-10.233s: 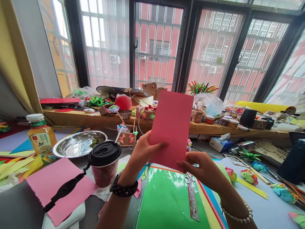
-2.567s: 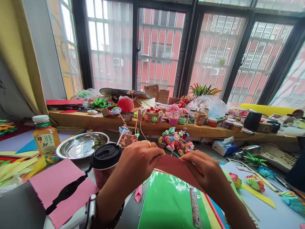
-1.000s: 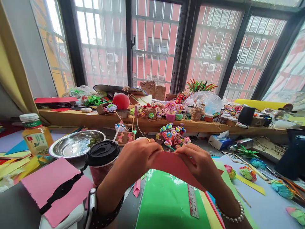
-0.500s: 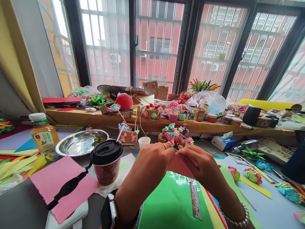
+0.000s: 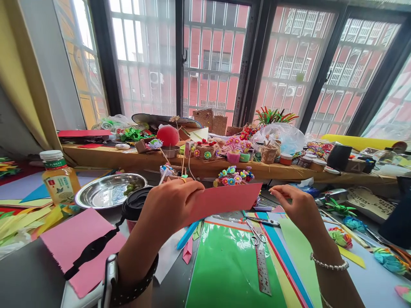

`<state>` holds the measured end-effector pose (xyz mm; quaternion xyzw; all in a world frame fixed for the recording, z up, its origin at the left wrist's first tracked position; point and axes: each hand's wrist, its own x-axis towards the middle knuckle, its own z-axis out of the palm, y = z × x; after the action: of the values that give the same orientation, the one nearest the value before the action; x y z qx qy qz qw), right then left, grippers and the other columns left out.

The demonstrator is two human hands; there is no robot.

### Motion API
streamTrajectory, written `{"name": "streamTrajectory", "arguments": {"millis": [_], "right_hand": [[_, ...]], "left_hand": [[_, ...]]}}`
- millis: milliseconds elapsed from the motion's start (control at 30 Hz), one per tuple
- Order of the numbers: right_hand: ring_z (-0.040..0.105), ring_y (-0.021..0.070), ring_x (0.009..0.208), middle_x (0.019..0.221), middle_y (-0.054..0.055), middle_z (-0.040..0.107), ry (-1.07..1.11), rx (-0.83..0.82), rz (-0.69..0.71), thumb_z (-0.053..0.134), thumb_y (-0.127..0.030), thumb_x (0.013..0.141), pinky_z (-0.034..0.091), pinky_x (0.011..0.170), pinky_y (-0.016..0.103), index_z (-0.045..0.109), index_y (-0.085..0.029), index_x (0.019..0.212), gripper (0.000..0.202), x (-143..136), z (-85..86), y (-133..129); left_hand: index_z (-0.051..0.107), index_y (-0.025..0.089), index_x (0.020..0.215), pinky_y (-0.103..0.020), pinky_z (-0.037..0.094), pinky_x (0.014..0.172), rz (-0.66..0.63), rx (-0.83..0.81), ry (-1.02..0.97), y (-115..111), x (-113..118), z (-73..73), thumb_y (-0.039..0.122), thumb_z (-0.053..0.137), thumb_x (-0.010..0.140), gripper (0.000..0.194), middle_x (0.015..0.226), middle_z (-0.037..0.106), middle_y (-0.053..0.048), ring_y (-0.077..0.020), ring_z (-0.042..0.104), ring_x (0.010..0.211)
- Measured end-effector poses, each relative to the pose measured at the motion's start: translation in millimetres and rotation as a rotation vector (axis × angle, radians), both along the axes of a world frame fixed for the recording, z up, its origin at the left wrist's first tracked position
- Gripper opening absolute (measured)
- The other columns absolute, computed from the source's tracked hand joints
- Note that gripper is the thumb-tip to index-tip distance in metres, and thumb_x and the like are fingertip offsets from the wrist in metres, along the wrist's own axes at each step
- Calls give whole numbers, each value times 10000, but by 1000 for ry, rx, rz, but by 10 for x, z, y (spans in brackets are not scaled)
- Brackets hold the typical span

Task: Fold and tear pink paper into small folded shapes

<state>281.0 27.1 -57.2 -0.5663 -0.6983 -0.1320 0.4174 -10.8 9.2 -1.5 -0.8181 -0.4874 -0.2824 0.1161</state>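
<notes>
My left hand (image 5: 171,201) is closed on the left end of a strip-like piece of pinkish-red paper (image 5: 224,200). The paper stretches to the right in the air, slightly curved, above the green sheet (image 5: 237,265). To the right of its free end, apart from it, is my right hand (image 5: 293,201), with thumb and fingertips brought together. Whether anything small sits between them I cannot make out. Below the paper lie silver scissors (image 5: 257,237) and a metal ruler (image 5: 263,271). A folded pink paper piece (image 5: 187,251) rests left of the green sheet.
A lidded black-and-red cup (image 5: 136,205) stands behind my left forearm, near a metal plate (image 5: 96,192) with green fruit and a juice bottle (image 5: 59,179). Coloured paper sheets (image 5: 298,244) and crumpled paper flowers (image 5: 340,236) lie at right. Crafts crowd the windowsill (image 5: 154,160).
My hands have moved apart. The left went left with the paper, and the right moved right and off it. The paper now shows at length, and the scissors have come into view.
</notes>
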Motion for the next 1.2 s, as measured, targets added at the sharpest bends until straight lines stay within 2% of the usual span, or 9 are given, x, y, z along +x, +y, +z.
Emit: {"name": "streamTrajectory", "arguments": {"millis": [133, 233, 367, 467, 633, 833, 1000, 1133, 1200], "right_hand": [[620, 199, 793, 911, 97, 651, 101, 81, -3, 442, -365, 833, 505, 670, 315, 570, -154, 965, 280, -68, 68, -79], [544, 231, 948, 1005, 91, 619, 2, 111, 107, 516, -397, 789, 429, 814, 386, 558, -178, 1029, 328, -319, 154, -235], [575, 200, 808, 836, 46, 664, -96, 12, 266, 521, -230, 808, 428, 748, 347, 619, -187, 873, 126, -616, 180, -351], [588, 181, 693, 726, 27, 672, -86, -24, 320, 497, -181, 810, 442, 658, 313, 627, -189, 769, 137, -625, 163, -343], [600, 190, 692, 739, 36, 684, -118, -3, 267, 503, -178, 806, 437, 678, 332, 630, -185, 771, 132, -441, 179, -300], [588, 194, 663, 711, 43, 677, -141, -24, 224, 526, -147, 791, 431, 665, 345, 639, -163, 747, 122, -423, 159, -266], [574, 177, 673, 704, 26, 668, -179, -26, 320, 517, -155, 806, 432, 663, 323, 640, -178, 763, 132, -555, 156, -302], [561, 200, 810, 810, 45, 656, -92, 189, 245, 547, -220, 793, 408, 796, 372, 627, -192, 846, 99, -578, 210, -367], [497, 243, 992, 1017, 101, 600, 52, 356, 73, 606, -290, 743, 372, 870, 413, 564, -175, 1035, 316, -510, 223, -361]], "left_hand": [[646, 215, 831, -271, 423, 656, -36, -29, -52, 36, 44, -26, 189, 432, 815, 217, 837, 687, -1, -174, 614, 770], [655, 228, 810, -255, 407, 606, -98, -31, -24, 44, 142, -50, 206, 456, 810, 200, 763, 686, 15, -165, 613, 713], [662, 232, 801, -233, 387, 570, -210, -18, -9, 22, 242, -65, 185, 486, 793, 183, 757, 688, 21, -150, 608, 672], [661, 230, 782, -222, 385, 569, -234, -36, -22, 16, 219, -54, 189, 487, 792, 179, 746, 689, 26, -141, 609, 663], [650, 224, 786, -236, 410, 618, -157, -56, -31, 60, 26, -36, 220, 475, 794, 175, 772, 692, 19, -155, 622, 707], [647, 211, 849, -298, 423, 598, 166, 134, -25, 54, 16, -47, 259, 446, 808, 211, 807, 686, -49, -219, 621, 734], [624, 223, 888, -284, 425, 610, -229, 50, 44, -60, 439, -108, 254, 528, 780, 147, 815, 670, -24, -192, 598, 730], [653, 217, 794, -269, 412, 574, -259, -134, -48, 15, 563, -174, 225, 468, 810, 186, 741, 684, -16, -180, 608, 659], [659, 207, 806, -270, 422, 617, -223, -168, -260, 118, 508, -190, 236, 493, 786, 170, 803, 692, -24, -185, 614, 715]]}}
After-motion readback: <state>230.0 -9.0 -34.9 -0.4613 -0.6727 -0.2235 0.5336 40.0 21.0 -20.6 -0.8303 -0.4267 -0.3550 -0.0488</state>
